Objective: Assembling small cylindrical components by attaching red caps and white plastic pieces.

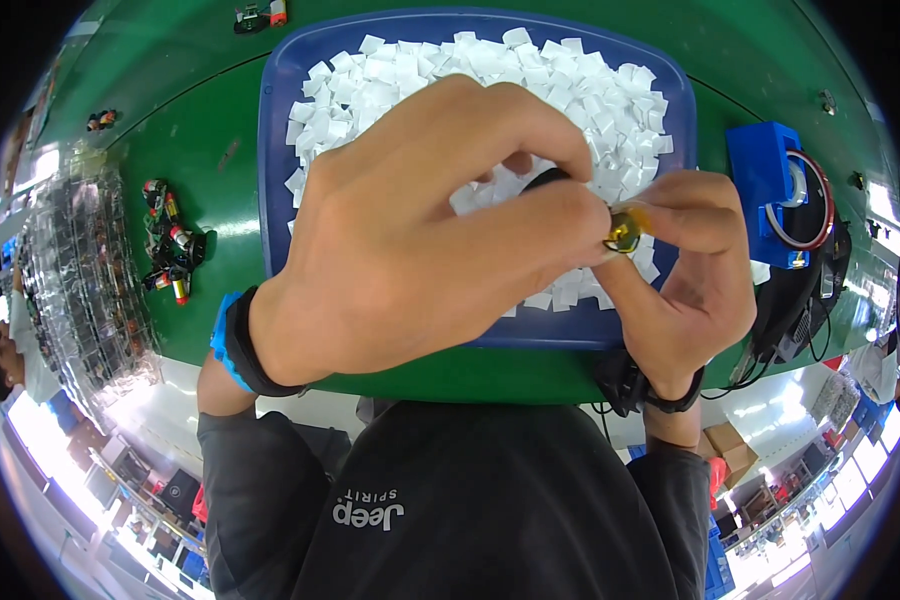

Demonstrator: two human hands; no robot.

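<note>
Over a blue tray (278, 130) full of small white square pieces (490, 70), my two hands meet at a small round part with a shiny amber-yellow end (624, 232). My left hand (400, 220) is closed, its thumb and fingertips pinching the part from the left. From the right, my right hand (695, 255) pinches the same end between thumb and forefinger. A black piece (546, 180) shows between my left fingers; whether it belongs to the held part I cannot tell. Most of the part is hidden by my fingers.
Left of the tray, a cluster of small black parts with red and orange ends (173, 243) lies on the green table (232, 215). Clear plastic blister trays (85, 260) stand at the far left. A blue tape dispenser (760, 165) with rolls stands at right, near black cables (795, 320).
</note>
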